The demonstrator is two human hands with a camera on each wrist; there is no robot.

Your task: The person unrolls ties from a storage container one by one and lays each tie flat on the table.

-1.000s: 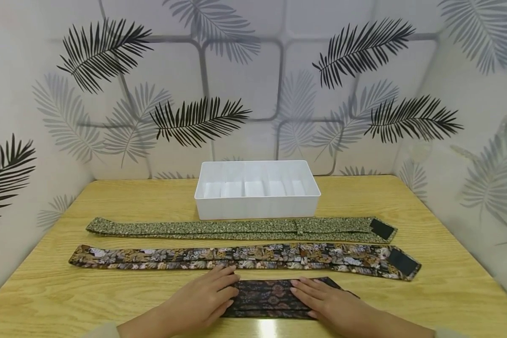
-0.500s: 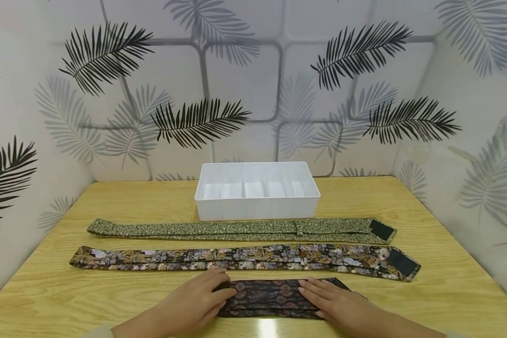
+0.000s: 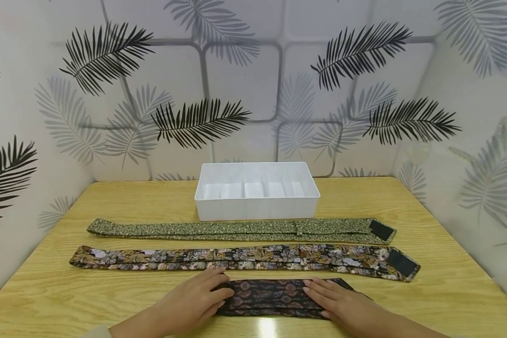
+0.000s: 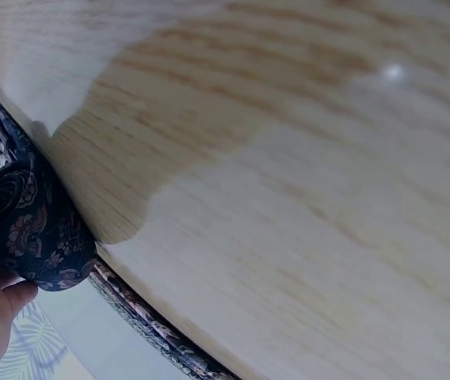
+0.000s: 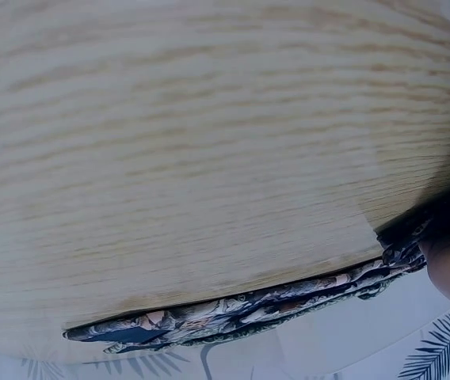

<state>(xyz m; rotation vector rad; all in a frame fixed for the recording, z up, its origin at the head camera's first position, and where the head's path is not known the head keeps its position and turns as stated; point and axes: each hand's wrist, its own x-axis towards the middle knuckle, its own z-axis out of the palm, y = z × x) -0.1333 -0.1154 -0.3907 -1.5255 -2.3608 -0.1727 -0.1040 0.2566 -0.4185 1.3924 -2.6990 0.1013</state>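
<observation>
A dark necktie [image 3: 274, 295] with a reddish floral pattern lies across the near part of the table, its left end wound into a roll [image 4: 31, 226]. My left hand [image 3: 190, 300] grips that roll, with fingers and thumb around it in the left wrist view. On the tie's wide right end rests my right hand [image 3: 342, 303], fingers extended and pressing the cloth. The tie's dark tip [image 3: 342, 283] shows past the right fingers. Just beyond lies a brown patterned necktie [image 3: 253, 257], and behind it a green floral necktie [image 3: 236, 229], both stretched out flat.
A white divided box [image 3: 257, 206] with several compartments stands at the back middle, right behind the green tie. The wooden table [image 3: 143, 199] ends at a leaf-patterned backdrop [image 3: 253, 94], which also rises along both sides.
My left hand has shifted left with the roll, and my right hand has slid right along the dark necktie. More of the tie shows between them. The other two ties lie still.
</observation>
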